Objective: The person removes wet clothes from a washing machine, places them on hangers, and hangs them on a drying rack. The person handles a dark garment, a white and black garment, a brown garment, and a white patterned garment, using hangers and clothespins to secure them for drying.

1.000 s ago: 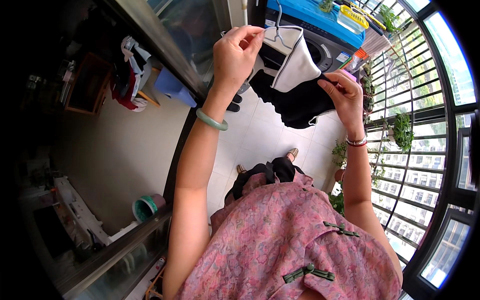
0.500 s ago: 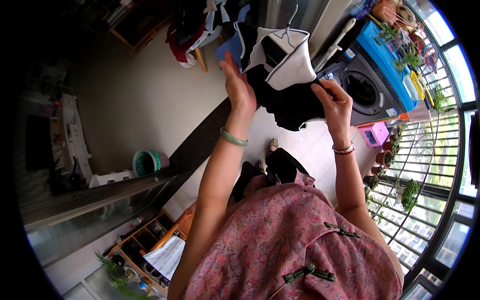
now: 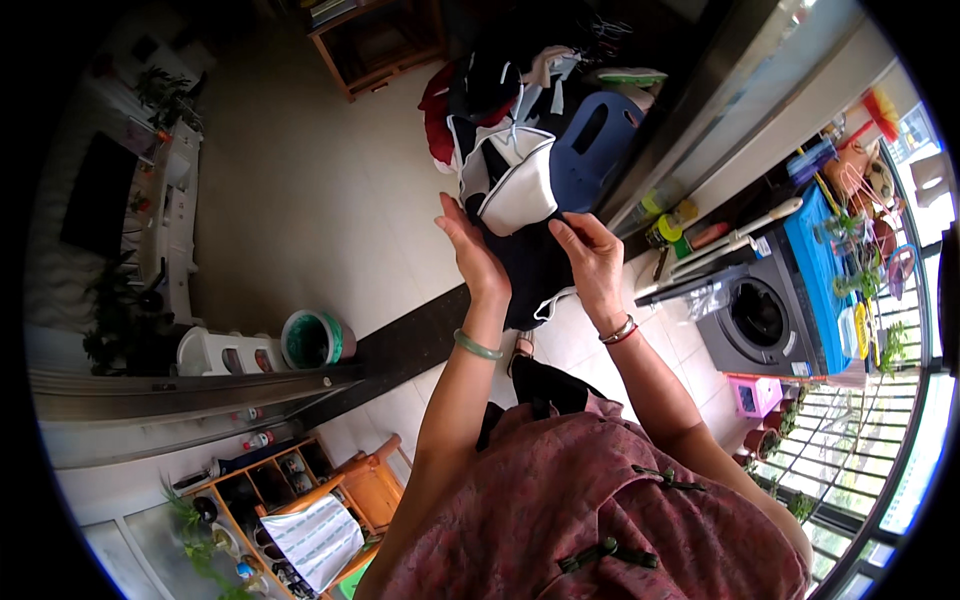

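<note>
Pale floor tiles spread below the head view, a dark sill strip crossing under the arms. Both hands grip a black-and-white garment held up between them: the left hand clasps its left edge, the right hand pinches its right side. Just beyond the hands lies a pile of clothes beside a blue stool; right of the right hand stands a grey washing machine, and a green bucket sits well left of the left hand.

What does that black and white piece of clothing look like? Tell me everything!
The black and white soft cloth garment is mostly dark, with a white panel near the top and thin white edging. It hangs limp in the air, held up between the left hand and the right hand, which grip its sides. Behind it lies a pile of clothes.
</note>
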Motion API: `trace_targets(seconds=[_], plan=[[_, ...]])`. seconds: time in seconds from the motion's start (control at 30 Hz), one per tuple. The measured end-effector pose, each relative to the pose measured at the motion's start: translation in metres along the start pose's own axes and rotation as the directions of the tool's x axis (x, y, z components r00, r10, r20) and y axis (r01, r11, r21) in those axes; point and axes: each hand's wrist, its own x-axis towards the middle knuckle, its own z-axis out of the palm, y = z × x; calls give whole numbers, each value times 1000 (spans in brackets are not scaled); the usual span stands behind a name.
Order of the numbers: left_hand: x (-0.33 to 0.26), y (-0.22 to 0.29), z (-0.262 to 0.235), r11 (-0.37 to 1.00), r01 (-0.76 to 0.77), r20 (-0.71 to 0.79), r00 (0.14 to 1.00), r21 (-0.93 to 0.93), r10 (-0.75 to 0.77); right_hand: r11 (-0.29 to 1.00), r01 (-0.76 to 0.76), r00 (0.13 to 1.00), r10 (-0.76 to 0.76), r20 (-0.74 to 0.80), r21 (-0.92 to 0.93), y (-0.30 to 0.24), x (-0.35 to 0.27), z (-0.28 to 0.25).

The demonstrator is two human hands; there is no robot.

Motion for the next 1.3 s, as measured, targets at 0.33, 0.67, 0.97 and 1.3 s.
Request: trace_targets(seconds=[0.33,0.67,0.97,1.3], plan=[[137,14,0,1000,-7,-129,992,7,8,984,-37,997,26,68,173,-5,141,102],[311,12,30,999,-32,-51,998,31,33,991,32,999,-30,-17,128,42,282,200],[471,9,36,996,88,127,988,-27,-84,998,-56,983,59,-173,23,41,408,288],[569,-19,114,986,122,232,962,114,-146,997,10,912,22,-409,75,55,544,281]])
